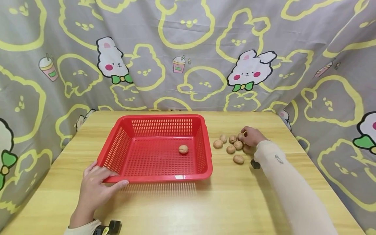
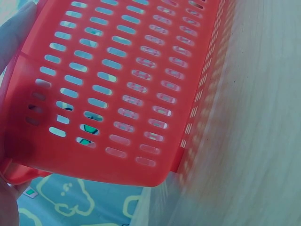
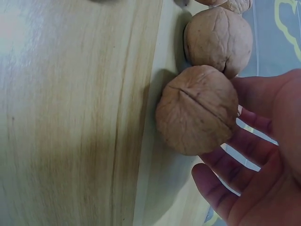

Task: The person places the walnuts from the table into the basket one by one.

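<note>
A red plastic basket [image 1: 164,179] with slotted sides stands on the table, tilted up somewhat at its near side. My left hand [image 1: 95,187] grips its near left corner, thumb along the front rim and fingers over the side. One walnut [image 1: 183,149] lies inside, toward the right. Right of the basket is a loose group of several walnuts [image 1: 230,149]. My right hand [image 1: 253,136] is at the group's right edge, its fingers at a walnut [image 1: 241,137]. In the right wrist view a near walnut [image 3: 197,110] hides some fingertips, so a firm hold cannot be confirmed.
The wooden table [image 1: 164,212] extends to a patterned grey curtain [image 1: 202,39] behind and at both sides. A separate walnut [image 1: 239,159] lies nearest the front of the group. A dark wrist device [image 1: 255,164] sits beneath the right sleeve.
</note>
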